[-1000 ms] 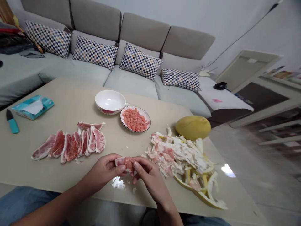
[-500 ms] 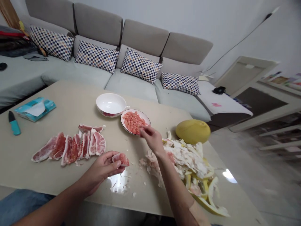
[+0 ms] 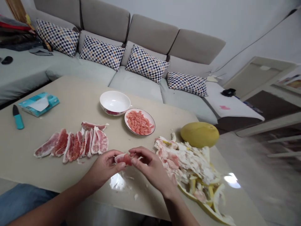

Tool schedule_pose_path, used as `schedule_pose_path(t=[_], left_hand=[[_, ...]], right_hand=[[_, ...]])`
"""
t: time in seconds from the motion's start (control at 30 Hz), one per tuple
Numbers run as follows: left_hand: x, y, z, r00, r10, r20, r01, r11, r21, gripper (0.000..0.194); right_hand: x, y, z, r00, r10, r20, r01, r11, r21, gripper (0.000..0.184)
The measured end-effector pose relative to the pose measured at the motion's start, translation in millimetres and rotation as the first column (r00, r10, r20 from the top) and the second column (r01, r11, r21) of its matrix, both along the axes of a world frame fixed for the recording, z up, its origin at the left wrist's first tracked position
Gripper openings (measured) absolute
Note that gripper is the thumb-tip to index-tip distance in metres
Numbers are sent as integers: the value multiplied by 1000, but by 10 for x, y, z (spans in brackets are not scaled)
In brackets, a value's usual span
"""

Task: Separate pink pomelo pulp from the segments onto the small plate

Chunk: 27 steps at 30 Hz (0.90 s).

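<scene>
My left hand (image 3: pixel 105 166) is closed around a pink pomelo segment (image 3: pixel 122 158), held just above the table. At the segment's right end, my right hand (image 3: pixel 148 164) pinches its flesh between thumb and fingers. Several pomelo segments (image 3: pixel 76 146) with white membrane lie in a row to the left. Beyond my hands, a dark-rimmed plate (image 3: pixel 128 127) carries small pieces of peeled pulp (image 3: pixel 140 123). To the right of my right hand spreads a heap of white membrane and yellow peel (image 3: pixel 190 163).
A white bowl (image 3: pixel 115 100) stands beside the plate. One whole yellow pomelo (image 3: pixel 199 134) sits behind the peel heap. At the table's left are a knife (image 3: pixel 18 117) with a teal handle and a blue tissue pack (image 3: pixel 39 104). A grey sofa (image 3: pixel 103 22) lines the wall.
My right hand has come back from above the plate of pulp to the segment in my left hand, and now grips its end. The view has shifted slightly.
</scene>
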<state>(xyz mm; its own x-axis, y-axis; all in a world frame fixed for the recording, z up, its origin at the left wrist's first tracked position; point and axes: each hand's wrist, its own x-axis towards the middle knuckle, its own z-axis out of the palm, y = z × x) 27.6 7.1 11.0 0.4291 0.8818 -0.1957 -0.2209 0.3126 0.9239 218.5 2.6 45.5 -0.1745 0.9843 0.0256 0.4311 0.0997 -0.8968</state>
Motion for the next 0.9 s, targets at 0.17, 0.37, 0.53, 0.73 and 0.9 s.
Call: schedule_pose_path(t=[0.17,0.37,0.53,0.73,0.9], left_hand=[[23,-13,27,998,19,-58,-9,986,167,18],[24,-17,19,999,21,-27,-13,967,253,14],[8,-8,4,1000,29,-10,-26,969,247,16],[10,-12,-1,1000,13,7,-14,971,239,15],[22,-32,5,1000,5,-4,-4,970,241,16]], right_hand=[[-110,-173,10,999,-40,10,39,992,117,14],[-119,-205,-20,998,-25,-63,38,978,205,8],[-129,-220,7,995,-32,-92,53,973,227,8],[-136,-239,-8,997,-37,-70,54,963,263,10],[-151,-259,-50,998,-52,-45,64,937,344,16]])
